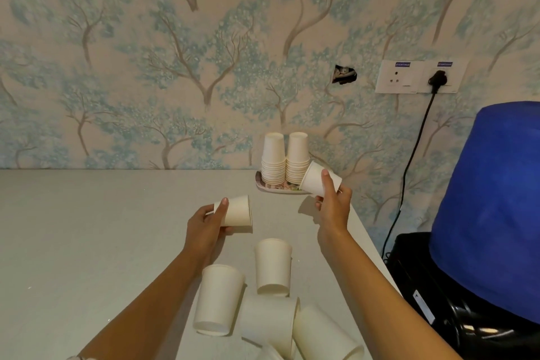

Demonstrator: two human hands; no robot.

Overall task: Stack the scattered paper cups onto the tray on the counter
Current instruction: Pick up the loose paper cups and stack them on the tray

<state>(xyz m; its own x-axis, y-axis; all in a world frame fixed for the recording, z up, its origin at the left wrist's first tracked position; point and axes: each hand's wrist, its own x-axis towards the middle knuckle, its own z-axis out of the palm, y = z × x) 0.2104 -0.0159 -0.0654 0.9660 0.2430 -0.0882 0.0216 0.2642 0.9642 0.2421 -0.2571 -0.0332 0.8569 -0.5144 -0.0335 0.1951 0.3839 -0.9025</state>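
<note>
Two stacks of paper cups (285, 159) are standing on one tray (260, 181). Two single cups (237, 211) are sitting in hands, one each. At least four loose cups (273, 266) are lying on one counter (87, 228); a fifth is possibly peeking in at the bottom edge.

Tray (261, 183) sits at the counter's back edge against the wall, patterned, holding two upside-down stacks of white paper cups side by side: left stack (273, 159) and right stack (297, 158). Cup in my right hand (320, 179) is tilted on its side, right next to the right stack, over the tray's right end. Cup in my left hand (237, 211) lies sideways, rim pointing right, out in front of the tray. Loose cups (273, 267) near me: several white ones clustered, overlapping, some tipped.
</note>
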